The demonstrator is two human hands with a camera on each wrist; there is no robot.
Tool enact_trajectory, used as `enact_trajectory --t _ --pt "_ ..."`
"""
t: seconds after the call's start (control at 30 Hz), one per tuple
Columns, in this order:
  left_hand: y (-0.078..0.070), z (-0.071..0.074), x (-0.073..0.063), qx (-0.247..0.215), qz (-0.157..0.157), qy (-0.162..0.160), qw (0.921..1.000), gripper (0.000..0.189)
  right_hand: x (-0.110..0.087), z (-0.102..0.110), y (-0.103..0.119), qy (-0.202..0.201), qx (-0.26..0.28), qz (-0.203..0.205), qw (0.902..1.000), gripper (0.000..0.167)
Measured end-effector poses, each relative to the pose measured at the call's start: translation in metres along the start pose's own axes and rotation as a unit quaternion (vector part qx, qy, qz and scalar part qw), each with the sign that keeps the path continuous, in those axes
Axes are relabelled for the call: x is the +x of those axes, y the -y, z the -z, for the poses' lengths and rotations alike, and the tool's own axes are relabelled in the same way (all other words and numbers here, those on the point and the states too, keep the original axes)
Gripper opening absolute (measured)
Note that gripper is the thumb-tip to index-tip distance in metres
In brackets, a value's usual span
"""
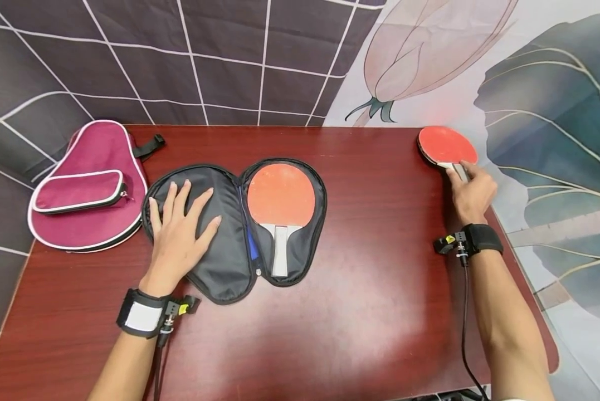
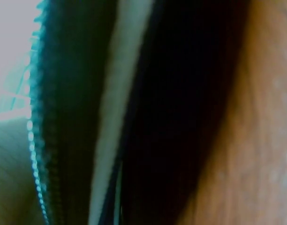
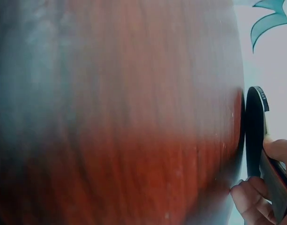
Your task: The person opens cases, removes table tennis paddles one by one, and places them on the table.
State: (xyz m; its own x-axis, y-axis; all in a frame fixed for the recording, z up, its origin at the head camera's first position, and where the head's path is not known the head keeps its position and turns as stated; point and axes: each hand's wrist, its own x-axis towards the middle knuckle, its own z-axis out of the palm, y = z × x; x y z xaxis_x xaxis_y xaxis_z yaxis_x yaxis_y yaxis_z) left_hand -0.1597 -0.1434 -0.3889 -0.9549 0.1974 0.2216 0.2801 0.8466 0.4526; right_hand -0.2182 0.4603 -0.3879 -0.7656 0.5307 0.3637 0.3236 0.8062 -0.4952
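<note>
As it looks from the head view, the left hand (image 1: 181, 234) lies on the unzipped black case (image 1: 224, 275) with fingers spread, gripping nothing, maybe to keep that flap flat. One bat (image 1: 281, 200) lies in the other half. Near the table's (image 1: 350, 317) far right corner, the right hand (image 1: 474, 192) pinches a second bat (image 1: 448, 145) by its handle, where it's thin enough to grip. The left wrist view is a blur (some zip (image 2: 33, 140), whose I can't tell). The right wrist view cuts off the hand and hides the bat's red face.
</note>
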Motion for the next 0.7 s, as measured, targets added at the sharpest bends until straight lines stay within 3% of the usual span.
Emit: enact_trajectory --t 0.2,0.7 --pt "-0.001 0.0 0.0 -0.006 -0.002 0.0 1.0 0.057 0.001 0.002 -0.006 0.013 -0.01 0.008 0.9998 0.04" --pt "0.001 0.001 -0.001 -0.009 -0.011 0.004 0.9999 0.058 0.013 0.013 -0.004 0.085 -0.097 0.015 0.9915 0.047"
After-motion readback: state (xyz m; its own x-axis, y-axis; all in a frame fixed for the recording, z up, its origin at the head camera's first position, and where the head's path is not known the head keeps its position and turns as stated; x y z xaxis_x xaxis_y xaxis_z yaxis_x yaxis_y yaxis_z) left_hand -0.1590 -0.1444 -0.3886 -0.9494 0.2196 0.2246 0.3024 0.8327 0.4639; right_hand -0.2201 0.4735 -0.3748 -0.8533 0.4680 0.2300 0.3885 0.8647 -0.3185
